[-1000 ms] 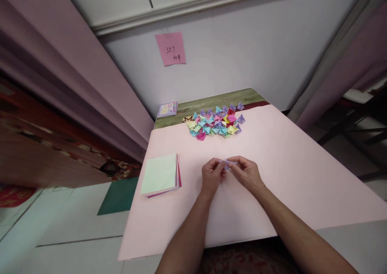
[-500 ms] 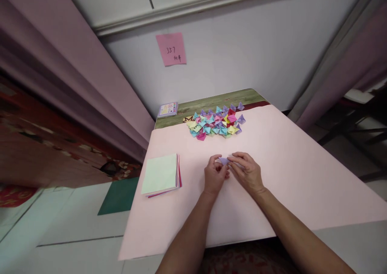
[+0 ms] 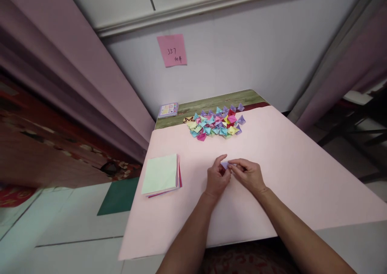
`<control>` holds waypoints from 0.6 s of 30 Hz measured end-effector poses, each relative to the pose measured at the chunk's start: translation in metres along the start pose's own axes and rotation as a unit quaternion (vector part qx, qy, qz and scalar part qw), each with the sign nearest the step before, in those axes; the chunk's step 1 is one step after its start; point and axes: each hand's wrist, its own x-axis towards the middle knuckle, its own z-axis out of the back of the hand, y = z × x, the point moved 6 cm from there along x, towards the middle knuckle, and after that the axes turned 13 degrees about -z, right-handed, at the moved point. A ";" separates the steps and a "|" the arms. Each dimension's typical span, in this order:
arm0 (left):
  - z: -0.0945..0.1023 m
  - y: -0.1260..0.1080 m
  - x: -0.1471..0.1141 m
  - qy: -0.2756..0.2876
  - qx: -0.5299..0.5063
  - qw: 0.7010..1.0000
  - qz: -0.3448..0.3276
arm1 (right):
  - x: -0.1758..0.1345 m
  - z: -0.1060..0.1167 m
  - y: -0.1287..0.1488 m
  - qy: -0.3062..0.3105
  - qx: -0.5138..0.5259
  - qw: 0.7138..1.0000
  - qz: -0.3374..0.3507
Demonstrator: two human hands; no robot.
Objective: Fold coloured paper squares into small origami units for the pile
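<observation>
"What's nearest?"

"Two bare hands, at twelve o'clock from the person. The right hand (image 3: 248, 175) pinches a small purple folded paper (image 3: 224, 165) between thumb and forefinger. The left hand (image 3: 216, 180) is half open at the paper's other side, forefinger lifted; I can't tell whether it grips."

"What could go wrong?"

"The piece is tiny: a loose left hand might let it slip, and uneven pinching could crease it crooked."

"And beyond?"

"A stack of square sheets (image 3: 161, 174) at ten o'clock, then a heap of folded coloured papers (image 3: 215, 124) farther off at twelve."
</observation>
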 end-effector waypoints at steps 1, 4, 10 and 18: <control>0.000 0.001 0.000 -0.003 -0.017 1.000 0.010 | 0.000 0.000 0.001 -0.003 -0.008 1.000 0.009; -0.002 0.003 -0.002 -0.006 -0.053 0.998 0.034 | -0.002 0.002 0.004 -0.017 -0.031 0.999 0.033; -0.002 0.002 -0.002 0.001 -0.065 0.997 0.046 | -0.005 0.005 0.012 -0.025 -0.059 0.997 0.043; -0.004 -0.007 -0.003 0.034 0.004 0.999 -0.021 | 0.003 -0.007 -0.002 0.121 0.041 0.989 -0.072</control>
